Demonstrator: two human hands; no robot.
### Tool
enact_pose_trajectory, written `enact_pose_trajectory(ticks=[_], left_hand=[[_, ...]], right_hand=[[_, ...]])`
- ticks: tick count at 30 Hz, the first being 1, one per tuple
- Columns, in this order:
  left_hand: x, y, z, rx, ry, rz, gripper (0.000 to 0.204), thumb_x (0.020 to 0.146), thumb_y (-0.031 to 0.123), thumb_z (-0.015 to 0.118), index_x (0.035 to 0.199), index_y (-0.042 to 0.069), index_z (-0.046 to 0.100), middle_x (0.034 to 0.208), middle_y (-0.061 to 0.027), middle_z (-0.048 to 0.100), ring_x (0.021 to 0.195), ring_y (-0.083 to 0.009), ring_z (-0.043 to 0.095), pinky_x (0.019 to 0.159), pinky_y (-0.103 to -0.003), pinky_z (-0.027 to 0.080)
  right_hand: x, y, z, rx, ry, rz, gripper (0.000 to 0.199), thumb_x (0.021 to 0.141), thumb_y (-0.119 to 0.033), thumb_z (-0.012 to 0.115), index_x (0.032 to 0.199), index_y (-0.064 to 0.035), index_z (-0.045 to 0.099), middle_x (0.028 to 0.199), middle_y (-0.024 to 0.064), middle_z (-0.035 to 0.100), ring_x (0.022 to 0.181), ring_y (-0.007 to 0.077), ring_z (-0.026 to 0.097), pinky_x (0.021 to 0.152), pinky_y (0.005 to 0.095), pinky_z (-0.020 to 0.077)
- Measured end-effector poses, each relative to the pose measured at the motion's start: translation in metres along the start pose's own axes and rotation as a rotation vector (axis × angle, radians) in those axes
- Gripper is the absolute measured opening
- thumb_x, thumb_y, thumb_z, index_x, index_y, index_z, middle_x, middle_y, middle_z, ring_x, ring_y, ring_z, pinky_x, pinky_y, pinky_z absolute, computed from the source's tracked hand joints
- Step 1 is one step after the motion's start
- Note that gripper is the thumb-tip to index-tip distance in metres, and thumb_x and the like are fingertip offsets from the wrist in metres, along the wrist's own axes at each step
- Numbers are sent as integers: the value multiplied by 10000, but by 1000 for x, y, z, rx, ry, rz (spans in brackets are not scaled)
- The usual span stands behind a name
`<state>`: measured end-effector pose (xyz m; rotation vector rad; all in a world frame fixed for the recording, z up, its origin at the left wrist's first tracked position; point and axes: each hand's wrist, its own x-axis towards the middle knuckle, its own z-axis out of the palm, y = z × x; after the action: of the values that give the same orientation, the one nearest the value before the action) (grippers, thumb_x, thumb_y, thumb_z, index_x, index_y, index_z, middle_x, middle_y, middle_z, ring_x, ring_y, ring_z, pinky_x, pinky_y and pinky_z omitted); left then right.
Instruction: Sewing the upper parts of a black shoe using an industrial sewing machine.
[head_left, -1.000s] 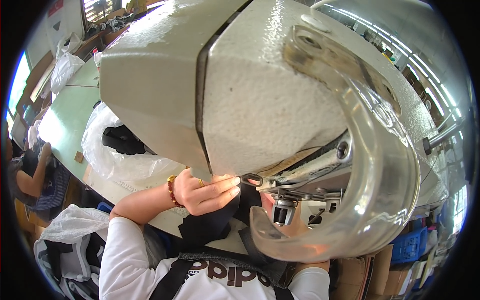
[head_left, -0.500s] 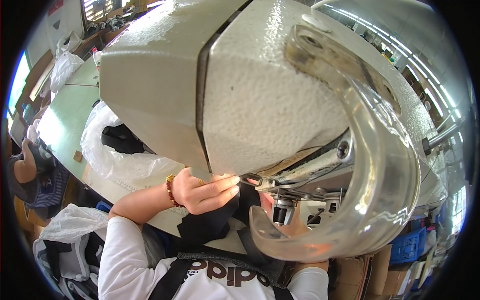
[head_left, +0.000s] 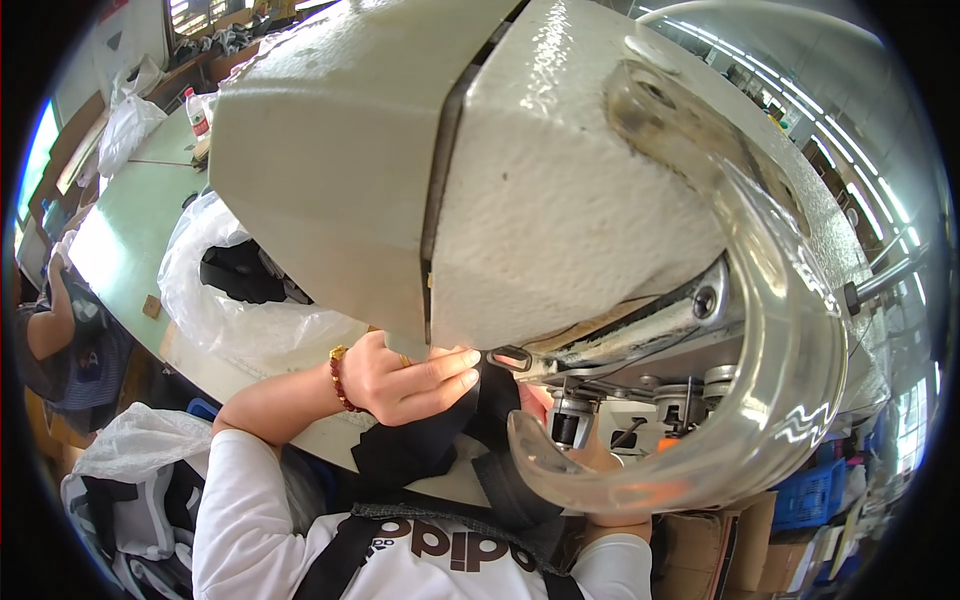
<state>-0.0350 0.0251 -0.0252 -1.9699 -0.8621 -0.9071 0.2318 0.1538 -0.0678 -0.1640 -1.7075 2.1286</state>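
Observation:
A large pale sewing machine (head_left: 560, 210) fills the middle of the view. My left hand (head_left: 400, 380), with a beaded bracelet at the wrist, is closed, its fingertips pinching the upper edge of black fabric (head_left: 405, 445). Those fingertips are beside a dark looped metal part (head_left: 510, 358) at the machine's low end. The fabric hangs toward me over the machine bed. Of my right hand (head_left: 535, 402) only a small part shows, beside the fabric under the machine head; its fingers are hidden behind the machine parts. A clear curved plastic guard (head_left: 790, 400) arches in front of the right forearm.
At the left, a clear plastic bag (head_left: 265, 330) with black pieces lies on the green table (head_left: 125, 225). A bottle (head_left: 197, 115) stands farther back. Another person (head_left: 75, 335) sits far left. A blue basket (head_left: 808, 495) and cardboard boxes (head_left: 695, 555) are at lower right.
The view has shifted slightly, so the machine and guard appear a little farther right. My left hand keeps its hold on the black fabric, almost unmoved.

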Motion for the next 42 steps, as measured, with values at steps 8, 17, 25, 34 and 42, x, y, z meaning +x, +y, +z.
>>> enact_pose_trajectory(ticks=[8,17,25,34,42], left_hand=[[12,-6,-6,-62,-4,-27,145,809,27,739,944,78,752,1065,-32,769,789,-113,706,593,-287,493],[-19,-8,15,-155,-84,-68,202,747,19,734,945,46,764,1032,-59,759,881,-225,712,735,-376,568],[-6,-4,4,-319,-105,-207,296,707,40,729,996,80,779,1027,-28,764,782,-193,682,640,-325,539],[18,-9,-14,-214,-131,-117,249,745,53,727,987,93,771,1023,-9,756,755,-151,680,596,-273,528],[23,-1,-18,-72,-147,-168,242,710,53,720,947,91,758,1066,-19,727,850,-177,712,686,-357,561]], right_hand=[[2,-2,4,-49,5,-25,479,1145,-167,431,1600,-20,403,1615,119,463,1515,184,388,1280,318,284],[6,-6,17,-355,78,-62,457,1157,-171,395,1589,-24,426,1621,129,464,1520,198,394,1285,324,285],[16,-21,28,-1013,100,-321,407,1082,-7,502,1486,36,532,1479,148,603,1371,236,571,1185,357,433],[12,-32,37,-1299,129,-95,412,1039,69,548,1450,67,550,1417,156,641,1298,243,637,1126,349,501],[10,-1,-1,-1630,165,-213,559,1126,-255,504,1597,4,350,1530,127,486,1375,212,511,1219,349,402]])
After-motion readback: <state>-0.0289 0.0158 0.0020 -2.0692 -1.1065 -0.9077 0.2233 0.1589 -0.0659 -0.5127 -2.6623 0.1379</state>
